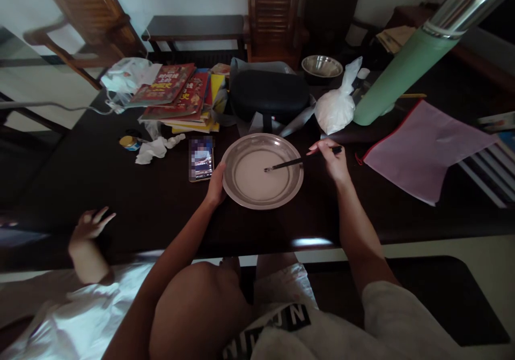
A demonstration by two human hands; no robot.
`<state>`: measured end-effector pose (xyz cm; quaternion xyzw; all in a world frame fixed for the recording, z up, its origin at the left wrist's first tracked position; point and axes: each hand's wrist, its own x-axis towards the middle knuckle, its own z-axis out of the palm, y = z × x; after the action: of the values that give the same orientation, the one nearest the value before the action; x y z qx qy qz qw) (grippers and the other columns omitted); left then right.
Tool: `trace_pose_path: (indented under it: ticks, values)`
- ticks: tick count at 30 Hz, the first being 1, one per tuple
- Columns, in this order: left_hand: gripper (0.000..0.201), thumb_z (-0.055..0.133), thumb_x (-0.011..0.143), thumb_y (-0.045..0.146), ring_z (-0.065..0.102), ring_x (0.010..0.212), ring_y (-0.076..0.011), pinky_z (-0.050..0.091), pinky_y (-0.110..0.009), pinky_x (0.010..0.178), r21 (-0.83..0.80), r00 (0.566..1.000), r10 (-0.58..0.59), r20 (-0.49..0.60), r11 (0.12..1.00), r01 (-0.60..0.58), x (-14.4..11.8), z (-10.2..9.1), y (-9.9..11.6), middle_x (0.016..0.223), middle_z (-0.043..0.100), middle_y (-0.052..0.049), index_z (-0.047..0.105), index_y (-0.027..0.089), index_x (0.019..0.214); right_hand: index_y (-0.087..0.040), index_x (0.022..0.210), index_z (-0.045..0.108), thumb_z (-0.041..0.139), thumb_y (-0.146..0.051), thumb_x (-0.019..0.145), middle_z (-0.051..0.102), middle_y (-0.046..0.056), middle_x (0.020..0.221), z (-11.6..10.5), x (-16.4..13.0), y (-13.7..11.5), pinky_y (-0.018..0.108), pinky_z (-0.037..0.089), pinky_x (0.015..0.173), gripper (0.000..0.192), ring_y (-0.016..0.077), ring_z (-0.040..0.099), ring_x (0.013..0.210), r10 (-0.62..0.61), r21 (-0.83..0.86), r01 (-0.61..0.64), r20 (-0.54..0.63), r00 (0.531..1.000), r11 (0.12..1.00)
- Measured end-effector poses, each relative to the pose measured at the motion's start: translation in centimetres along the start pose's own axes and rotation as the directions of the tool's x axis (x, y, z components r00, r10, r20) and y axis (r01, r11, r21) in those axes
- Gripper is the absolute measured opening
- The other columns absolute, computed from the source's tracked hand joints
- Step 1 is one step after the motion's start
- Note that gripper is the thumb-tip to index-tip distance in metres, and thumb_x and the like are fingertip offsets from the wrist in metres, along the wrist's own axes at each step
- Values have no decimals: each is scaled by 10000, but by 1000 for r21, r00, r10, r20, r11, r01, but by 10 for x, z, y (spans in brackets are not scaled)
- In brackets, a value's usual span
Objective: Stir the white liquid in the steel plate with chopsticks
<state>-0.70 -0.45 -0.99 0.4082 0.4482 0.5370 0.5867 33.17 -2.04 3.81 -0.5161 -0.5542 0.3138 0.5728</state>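
Observation:
A round metal plate (pixel 295 180) with a pale liquid in it sits on the dark table (pixel 161 210) in front of me. My left hand (pixel 216 186) grips the plate's left rim. My right hand (pixel 333 159) holds dark chopsticks (pixel 300 161) to the right of the plate, and their tips rest in the liquid near the plate's middle. A phone (pixel 200 159) with a lit screen lies just left of the plate.
Behind the plate are a stack of books (pixel 181 97), a black cushion-like object (pixel 269 94), a white plastic bag (pixel 336 110), a metal bowl (pixel 322 66) and a tall green flask (pixel 406 70). A pink pouch (pixel 422 151) lies at right. Another person's hand (pixel 90 226) is at lower left.

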Motion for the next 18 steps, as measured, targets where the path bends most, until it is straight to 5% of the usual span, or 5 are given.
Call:
trace_pose_path:
  ticks: [6,9,13,18]
  values:
    - [436,795,813,571,714,1253,-360,620,-419,1020,-42,1000,-26,-10,999,26,2,0,-3,1109,821,-112,771,186,1016,-276,796,796,740,-756,837,800,4,734,9,-3,2,372,634,778,485,201,783,743,40,47,-49,172,984,998]
    - [439,798,808,566,719,1246,-355,617,-415,1026,-48,999,-38,-7,998,38,2,0,-2,1114,824,-109,773,187,1029,-278,803,806,757,-727,845,823,5,807,9,-2,2,371,629,826,453,198,796,807,-11,38,7,117,993,999]
    - [446,833,786,557,714,1251,-365,607,-425,1044,-44,1000,-25,15,999,26,2,0,-3,1141,823,-108,764,186,1024,-287,776,792,740,-720,869,765,-23,665,0,1,6,360,616,739,446,183,761,661,-23,76,25,-32,999,997]
    - [457,828,788,582,711,1253,-377,612,-426,1031,-51,1000,-16,21,999,17,2,0,-3,1096,825,-106,755,183,999,-276,756,788,733,-749,854,790,-3,702,8,-3,5,367,630,761,486,197,776,711,30,68,-39,130,991,997]
